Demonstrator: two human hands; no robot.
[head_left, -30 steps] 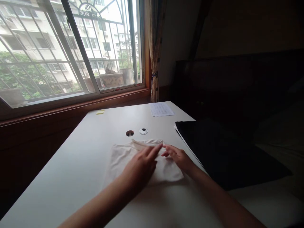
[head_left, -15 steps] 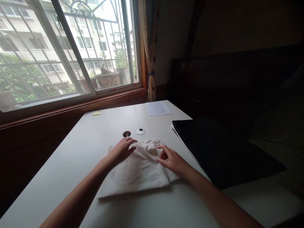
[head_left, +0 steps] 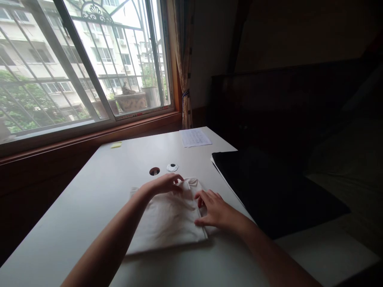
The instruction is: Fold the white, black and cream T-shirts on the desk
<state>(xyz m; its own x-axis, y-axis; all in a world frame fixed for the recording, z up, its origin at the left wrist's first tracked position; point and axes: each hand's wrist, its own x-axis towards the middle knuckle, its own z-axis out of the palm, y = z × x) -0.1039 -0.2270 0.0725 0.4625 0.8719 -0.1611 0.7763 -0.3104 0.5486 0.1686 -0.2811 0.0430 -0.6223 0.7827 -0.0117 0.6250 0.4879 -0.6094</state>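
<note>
A white folded cloth garment [head_left: 167, 223] lies on the white table, its surface softly wrinkled and its far right corner bunched. My left hand [head_left: 166, 184] rests at the garment's far edge with bent fingers, a gap showing between thumb and fingertips. At the right edge is my right hand [head_left: 214, 209], thumb and curved fingers apart, their tips touching the cloth. My left forearm hides the garment's left part. What kind of garment it is cannot be made out.
Beyond the garment are a round cable hole [head_left: 154, 171] and a white round cap [head_left: 172, 167]. Printed papers [head_left: 196, 137] and yellow sticky notes [head_left: 116, 144] lie near the table's [head_left: 74, 203] far edge. A large black cloth [head_left: 281, 195] covers the right side. A barred window stands behind.
My left hand has slid right along the garment's far edge. My right hand has spread its thumb and fingers wider. The white flap sticking out at the right now lies mostly within the outline.
</note>
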